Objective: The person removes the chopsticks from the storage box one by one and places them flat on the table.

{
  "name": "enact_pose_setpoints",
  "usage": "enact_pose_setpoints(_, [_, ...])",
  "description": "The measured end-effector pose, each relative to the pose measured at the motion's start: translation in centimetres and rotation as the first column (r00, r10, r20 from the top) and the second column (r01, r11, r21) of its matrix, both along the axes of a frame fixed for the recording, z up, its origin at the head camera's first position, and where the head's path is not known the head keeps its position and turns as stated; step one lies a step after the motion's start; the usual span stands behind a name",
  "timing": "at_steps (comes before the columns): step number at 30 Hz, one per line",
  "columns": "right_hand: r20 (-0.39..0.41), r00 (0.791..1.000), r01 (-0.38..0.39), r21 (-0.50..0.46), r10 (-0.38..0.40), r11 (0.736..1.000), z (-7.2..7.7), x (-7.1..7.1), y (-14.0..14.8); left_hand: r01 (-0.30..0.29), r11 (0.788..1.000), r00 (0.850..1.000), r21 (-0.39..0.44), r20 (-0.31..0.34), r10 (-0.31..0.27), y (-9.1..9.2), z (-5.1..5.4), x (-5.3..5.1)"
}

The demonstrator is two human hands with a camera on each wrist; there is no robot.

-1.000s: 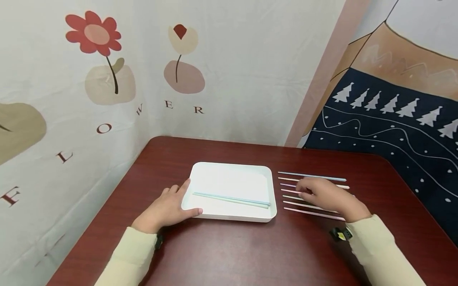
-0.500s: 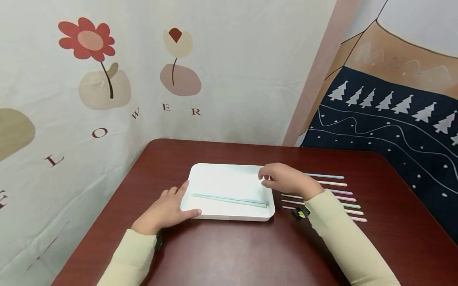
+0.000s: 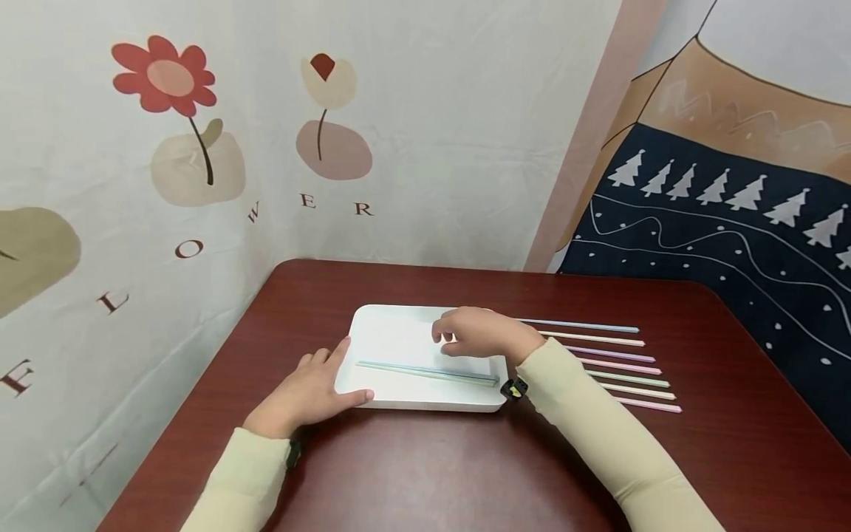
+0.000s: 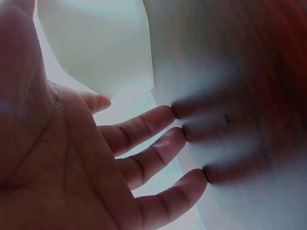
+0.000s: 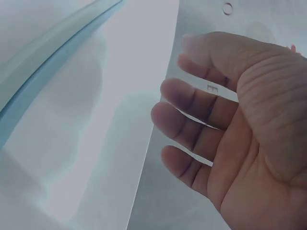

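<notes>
A blue chopstick (image 5: pixel 53 72) and a pale green chopstick (image 3: pixel 412 372) lie close together in the white tray (image 3: pixel 399 403). My right hand (image 3: pixel 475 332) hovers over the tray, behind this pair. In the right wrist view its fingers (image 5: pixel 175 117) are loosely bent, with nothing between them and the thumb. At the tray's left side rests my left hand (image 3: pixel 309 388), its fingers spread along the edge and the thumb at the front left corner. Fingertips (image 4: pixel 196 179) of that hand touch the table in the left wrist view.
Several pastel chopsticks, among them a blue one (image 3: pixel 585 325) and a pink one (image 3: pixel 654 406), lie in a spaced row right of the tray, partly under my right sleeve (image 3: pixel 598 414). The dark red table (image 3: pixel 425 465) backs onto a printed cloth (image 3: pixel 452 185).
My right hand has moved left from the row of chopsticks, past the tray's right edge and over its middle. My left hand has stayed at the tray. The view has shifted slightly.
</notes>
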State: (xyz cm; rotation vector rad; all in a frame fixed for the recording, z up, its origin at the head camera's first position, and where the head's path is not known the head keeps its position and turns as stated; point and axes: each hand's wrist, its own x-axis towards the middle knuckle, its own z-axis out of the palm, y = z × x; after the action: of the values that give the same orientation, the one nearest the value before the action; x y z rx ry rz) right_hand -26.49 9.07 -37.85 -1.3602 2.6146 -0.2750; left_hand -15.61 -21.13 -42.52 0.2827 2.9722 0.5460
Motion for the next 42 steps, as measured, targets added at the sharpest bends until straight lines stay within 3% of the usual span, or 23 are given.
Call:
enact_pose_setpoints(7, [0.014,0.998,-0.056,0.032,0.055,0.998,-0.7,-0.5,-1.7,-0.003,1.000,1.000,-0.004,0.010,0.003,0.1,-0.1,0.1])
enact_pose_setpoints(13, [0.092,0.992,-0.080,-0.011,0.081,0.997,-1.6,-1.2,-2.7,-0.005,1.000,1.000,0.000,-0.007,0.005,0.1,0.1,-0.1])
enact_pose_setpoints(18, [0.131,0.986,-0.105,0.007,0.103,0.994,-2.3,-1.2,-3.1,-0.010,1.000,1.000,-0.007,0.004,0.010,0.1,0.1,0.0])
enact_pose_setpoints(25, [0.122,0.984,-0.137,0.028,0.133,0.990,-2.2,-0.8,-3.6,-0.014,1.000,1.000,-0.014,0.002,0.014,0.1,0.1,0.0])
enact_pose_setpoints(42, [0.090,0.990,-0.111,0.085,0.104,0.990,-2.8,-0.7,-4.0,-0.007,1.000,1.000,-0.012,-0.015,0.007,0.2,0.3,0.0])
